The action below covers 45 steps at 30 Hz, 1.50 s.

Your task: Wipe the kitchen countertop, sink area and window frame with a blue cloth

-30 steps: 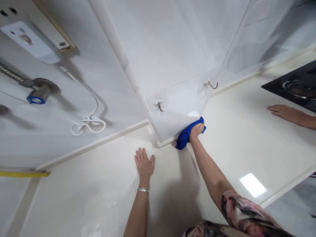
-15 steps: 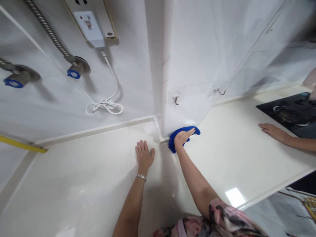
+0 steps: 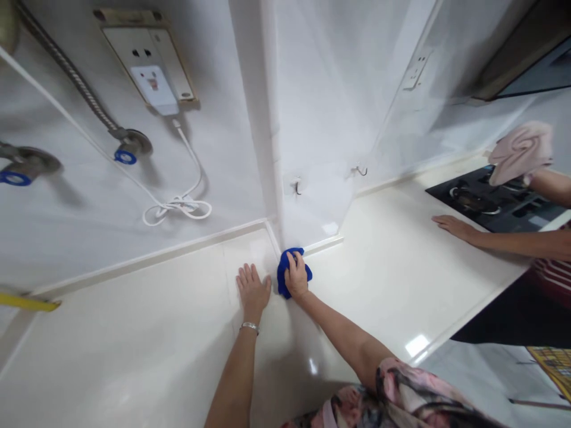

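A blue cloth (image 3: 282,274) is bunched under my right hand (image 3: 296,277), whose fingers curl over it at the corner where the wall juts out. The cloth presses against the white countertop (image 3: 147,351) beside the low raised edging. Just left of it, my left hand (image 3: 253,291) lies flat on the counter with the fingers spread. It holds nothing, and a silver bracelet circles that wrist.
Another person's hand (image 3: 455,227) rests on the counter by a black gas stove (image 3: 479,199); their other hand holds a pink cloth (image 3: 521,151). Wall hooks (image 3: 297,188), a tied white cable (image 3: 178,205), a charger (image 3: 154,89) and valves (image 3: 126,156) are ahead. A yellow strip (image 3: 29,302) lies left.
My right hand has drawn the blue cloth left along the wall's base to the corner, its fingers now curled. The view has shifted right, bringing the other person's pink cloth into clear sight.
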Tool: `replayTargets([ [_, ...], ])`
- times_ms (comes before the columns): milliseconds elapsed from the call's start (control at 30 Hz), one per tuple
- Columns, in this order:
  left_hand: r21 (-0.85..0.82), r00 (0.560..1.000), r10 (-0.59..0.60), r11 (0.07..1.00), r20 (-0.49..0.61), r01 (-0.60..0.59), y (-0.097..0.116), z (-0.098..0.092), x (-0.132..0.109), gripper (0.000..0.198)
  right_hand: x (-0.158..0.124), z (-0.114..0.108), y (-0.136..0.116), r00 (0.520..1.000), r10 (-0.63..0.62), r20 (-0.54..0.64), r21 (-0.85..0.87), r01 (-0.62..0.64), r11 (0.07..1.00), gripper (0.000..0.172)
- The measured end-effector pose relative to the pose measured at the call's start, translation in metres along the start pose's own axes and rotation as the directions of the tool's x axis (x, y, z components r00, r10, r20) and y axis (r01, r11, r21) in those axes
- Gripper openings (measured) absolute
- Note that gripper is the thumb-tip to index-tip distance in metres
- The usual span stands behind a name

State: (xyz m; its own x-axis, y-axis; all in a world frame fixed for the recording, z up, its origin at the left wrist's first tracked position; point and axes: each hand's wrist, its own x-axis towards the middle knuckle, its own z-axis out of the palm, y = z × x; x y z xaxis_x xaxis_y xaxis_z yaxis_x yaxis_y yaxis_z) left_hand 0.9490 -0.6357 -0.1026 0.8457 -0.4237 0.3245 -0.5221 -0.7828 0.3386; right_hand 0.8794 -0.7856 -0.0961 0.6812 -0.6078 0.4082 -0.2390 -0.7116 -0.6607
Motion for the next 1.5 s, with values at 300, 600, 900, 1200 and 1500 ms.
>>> replayTargets([
  [300,0.002,0.999,-0.007,1.000,-0.053,0.007,-0.006,0.004,0.002,0.071,0.060,-0.080,0.070,0.739,0.491,-0.462,0.325,-0.374,0.869,0.057],
  [600,0.054,0.999,-0.023,0.998,0.029,0.022,0.002,-0.002,0.002,0.075,0.077,-0.083,0.093,0.946,0.261,-0.192,-0.193,-0.297,0.935,0.060],
  [900,0.080,1.000,0.016,0.997,-0.018,-0.014,0.001,-0.005,0.003,0.074,0.034,-0.049,0.024,0.999,0.006,0.051,-0.053,-0.004,0.999,0.052],
  [1200,0.089,0.989,0.041,0.996,-0.142,-0.029,-0.016,0.010,0.005,0.070,0.070,-0.135,-0.018,0.913,0.245,-0.327,0.550,-0.027,0.835,0.052],
  [1500,0.084,0.975,0.023,0.996,-0.219,-0.004,-0.038,0.038,0.006,0.065,0.217,-0.253,-0.162,0.482,0.155,-0.862,0.357,0.361,0.861,0.063],
])
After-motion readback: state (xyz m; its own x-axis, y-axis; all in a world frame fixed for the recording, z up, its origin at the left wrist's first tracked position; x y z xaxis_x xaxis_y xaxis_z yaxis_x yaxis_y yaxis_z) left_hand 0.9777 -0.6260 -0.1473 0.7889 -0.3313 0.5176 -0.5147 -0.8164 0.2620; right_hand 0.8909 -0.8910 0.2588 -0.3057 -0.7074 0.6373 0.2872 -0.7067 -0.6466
